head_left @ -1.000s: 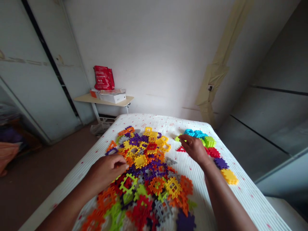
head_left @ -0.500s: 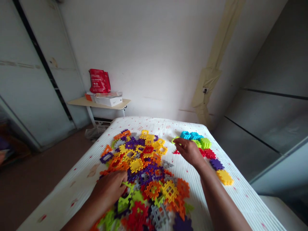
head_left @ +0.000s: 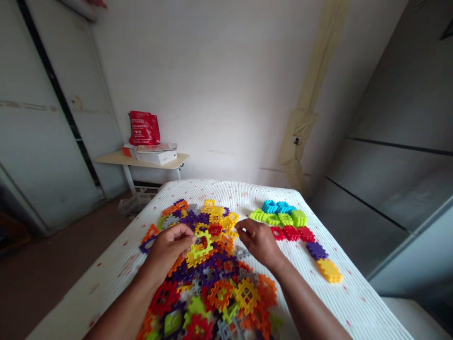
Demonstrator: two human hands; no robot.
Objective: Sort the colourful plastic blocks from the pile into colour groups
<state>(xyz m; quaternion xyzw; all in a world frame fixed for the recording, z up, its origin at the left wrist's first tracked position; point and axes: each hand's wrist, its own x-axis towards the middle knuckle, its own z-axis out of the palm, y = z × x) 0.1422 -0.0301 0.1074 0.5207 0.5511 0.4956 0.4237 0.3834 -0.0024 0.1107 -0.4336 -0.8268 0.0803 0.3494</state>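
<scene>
My left hand (head_left: 170,245) pinches a lime green square frame-shaped interlocking block (head_left: 209,245) between thumb and fingers, above the pile. The block has toothed edges and an opening in its middle. Facing it, my right hand (head_left: 261,241) hovers at the pile's right side with fingertips drawn together. No block shows in its fingers. Beneath both hands lies a loose heap of toothed plastic blocks in yellow, orange, purple, red, grey and green, such as a yellow window block (head_left: 247,293) and an orange one (head_left: 221,293).
On the right, blocks stand sorted by colour: blue stacks (head_left: 279,207), green stacks (head_left: 299,217), red stacks (head_left: 290,233), a purple stack (head_left: 316,250) and a yellow stack (head_left: 329,269). A side table (head_left: 109,159) at the back left bears boxes (head_left: 159,157) and a red bag (head_left: 143,127).
My right hand has come back left from the green stacks to the heap. The left hand has risen from the heap with a green block. The view has tilted slightly.
</scene>
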